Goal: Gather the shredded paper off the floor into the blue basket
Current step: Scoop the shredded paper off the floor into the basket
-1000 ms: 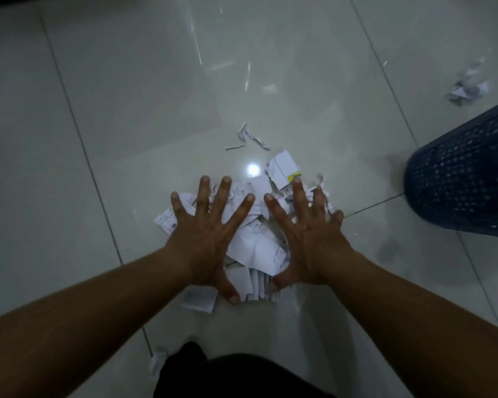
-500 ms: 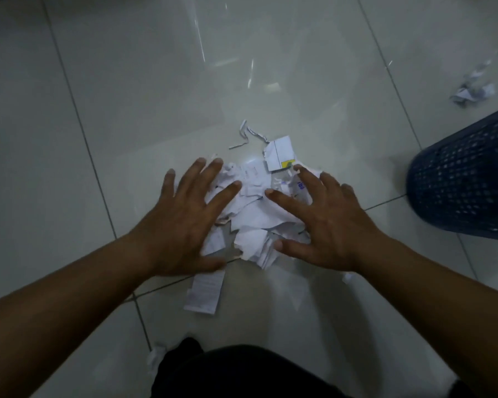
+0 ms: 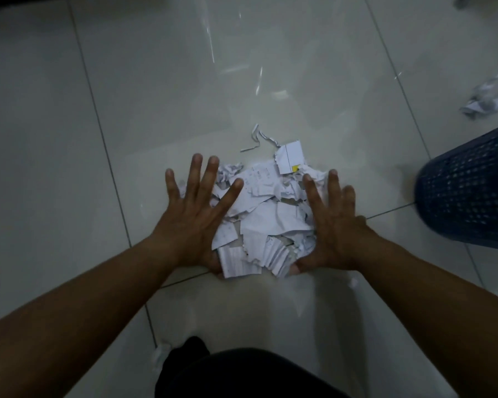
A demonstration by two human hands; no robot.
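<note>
A heap of torn white paper (image 3: 266,218) lies on the pale tiled floor (image 3: 156,96). My left hand (image 3: 193,216) presses flat against the heap's left side, fingers spread. On the heap's right side rests my right hand (image 3: 332,225), fingers apart, thumb tucked under the near edge. Both hands flank the pile; neither has lifted it. One scrap with a yellow mark (image 3: 291,160) sits at the far edge, and thin strips (image 3: 256,140) lie just beyond. The dark blue perforated basket (image 3: 469,191) stands at the right, about a hand's width from my right hand.
A crumpled paper clump (image 3: 485,99) lies on the floor beyond the basket at the far right. Small scraps sit near my knee (image 3: 160,354) and by my right wrist (image 3: 352,282). My dark-clothed leg (image 3: 242,372) fills the bottom centre.
Both hands have slid apart to the sides of the pile and drawn it together; the loose scrap near my left wrist has been pulled into the heap.
</note>
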